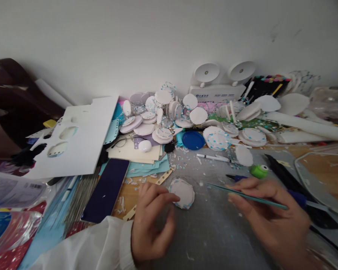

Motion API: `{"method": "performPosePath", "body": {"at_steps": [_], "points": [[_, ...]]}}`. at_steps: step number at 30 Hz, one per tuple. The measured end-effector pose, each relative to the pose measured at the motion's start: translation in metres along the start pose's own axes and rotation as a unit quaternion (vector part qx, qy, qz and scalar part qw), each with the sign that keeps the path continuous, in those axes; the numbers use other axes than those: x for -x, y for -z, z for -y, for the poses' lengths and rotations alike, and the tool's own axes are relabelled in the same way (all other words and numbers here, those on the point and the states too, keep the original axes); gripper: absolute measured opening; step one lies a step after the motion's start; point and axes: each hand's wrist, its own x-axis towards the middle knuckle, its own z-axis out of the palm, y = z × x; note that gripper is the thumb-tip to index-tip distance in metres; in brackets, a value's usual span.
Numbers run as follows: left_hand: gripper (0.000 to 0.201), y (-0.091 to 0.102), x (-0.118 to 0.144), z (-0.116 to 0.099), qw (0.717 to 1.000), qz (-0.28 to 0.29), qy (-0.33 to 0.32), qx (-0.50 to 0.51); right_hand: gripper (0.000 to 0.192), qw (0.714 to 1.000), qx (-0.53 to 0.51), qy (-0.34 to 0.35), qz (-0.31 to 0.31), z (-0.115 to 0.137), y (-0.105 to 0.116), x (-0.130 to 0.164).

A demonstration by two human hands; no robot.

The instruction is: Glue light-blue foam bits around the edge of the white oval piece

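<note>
White, blue-speckled disc (182,192); teal stick (243,195)
</note>
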Motion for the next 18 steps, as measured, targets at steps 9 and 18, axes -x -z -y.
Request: {"method": "performPosePath", "body": {"at_steps": [9, 18], "points": [[0.015, -0.001, -0.001, -0.007, 0.998, 0.033, 0.041, 0.046, 0.016, 0.99, -0.09, -0.075, 0.074, 0.012, -0.007, 0.019], [0.011, -0.003, -0.006, -0.011, 0.998, 0.034, 0.039, 0.047, 0.014, 0.984, -0.129, -0.098, 0.079, 0.013, -0.012, 0.026]]}}
